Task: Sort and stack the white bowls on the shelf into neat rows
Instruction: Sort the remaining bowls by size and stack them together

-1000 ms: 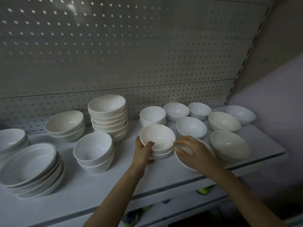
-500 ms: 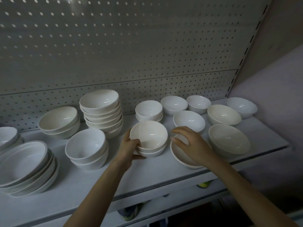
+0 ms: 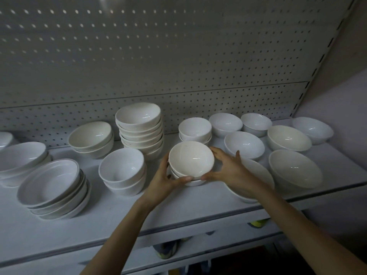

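I'm watching the left hand (image 3: 164, 181) and right hand (image 3: 230, 171) grasping the small bowl stack (image 3: 191, 161) from either side, mid-shelf (image 3: 119, 221). A tall stack (image 3: 139, 124) is crowding it behind and a wide bowl (image 3: 260, 171) is lying under the right wrist. The top bowl is looking creamy and glossy. Counting the wide one, seven single bowls are sitting to the right.

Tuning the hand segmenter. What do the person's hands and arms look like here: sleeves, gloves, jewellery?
Left hand and right hand are bare: no gloves, rings or watch visible. Left forearm and right forearm are uncovered to the frame edge, no sleeve in view. No markings visible in this dim light.
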Demonstrator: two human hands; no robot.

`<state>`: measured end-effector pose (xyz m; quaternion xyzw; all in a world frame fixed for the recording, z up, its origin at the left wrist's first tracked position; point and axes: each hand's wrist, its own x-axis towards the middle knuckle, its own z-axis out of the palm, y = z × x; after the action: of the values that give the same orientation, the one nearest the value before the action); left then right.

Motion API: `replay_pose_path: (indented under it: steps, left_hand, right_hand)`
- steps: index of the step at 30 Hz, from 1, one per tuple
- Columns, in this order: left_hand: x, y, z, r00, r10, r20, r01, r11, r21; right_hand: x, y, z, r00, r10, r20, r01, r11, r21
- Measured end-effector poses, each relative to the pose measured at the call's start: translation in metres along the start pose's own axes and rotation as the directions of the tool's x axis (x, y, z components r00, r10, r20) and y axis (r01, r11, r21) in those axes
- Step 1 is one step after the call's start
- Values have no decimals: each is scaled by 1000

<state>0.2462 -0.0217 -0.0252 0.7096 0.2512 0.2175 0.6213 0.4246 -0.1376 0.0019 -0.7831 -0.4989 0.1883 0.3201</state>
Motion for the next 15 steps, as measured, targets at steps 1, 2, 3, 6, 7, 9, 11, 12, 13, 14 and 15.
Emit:
replay_pose_path:
  steps: [1,2,3,6,7,9,11,12,13,14,15]
  left_hand:
    - [1,1,0,1000,8,-9,-8,1000,23]
    - [1,2,0,1000,19,-19,-18,999,46]
    - [1,4,-1,999,34,-31,-31,997,65]
    - [-1,13,-1,993,84,-78,-76,993,91]
    - [-2,16,0,992,88,-92,-81,993,85]
    - [-3,26,2,989,88,-120,-83,996,42]
    - [-5,38,5,983,78,-163,-84,996,-30]
    - [-5,43,7,980,78,-185,-89,995,-53]
    - [-6,48,9,975,82,-205,-96,994,-59]
    - [-7,52,10,971,89,-222,-105,993,-59]
    - [-8,55,9,967,94,-237,-111,992,-59]
  right_hand:
    - [0,0,0,1000,5,4,-5,1000,17]
    - [-1,-1,-1,1000,2,3,-2,999,33]
    - [0,0,-1,1000,-2,-3,3,999,52]
    - [-3,-1,-1,999,-33,-22,37,977,209]
    - [-4,-4,-2,998,-50,-35,58,944,325]
    - [-7,-12,-7,995,-73,-65,96,843,529]
    - [-10,-21,-11,991,-80,-108,131,761,635]
    - [-12,-26,-13,988,-84,-134,151,739,656]
    - [-14,-31,-14,984,-86,-157,170,723,669]
    - [-16,-38,-15,981,-87,-172,182,713,677]
    - [-17,-43,-15,979,-85,-184,190,703,685]
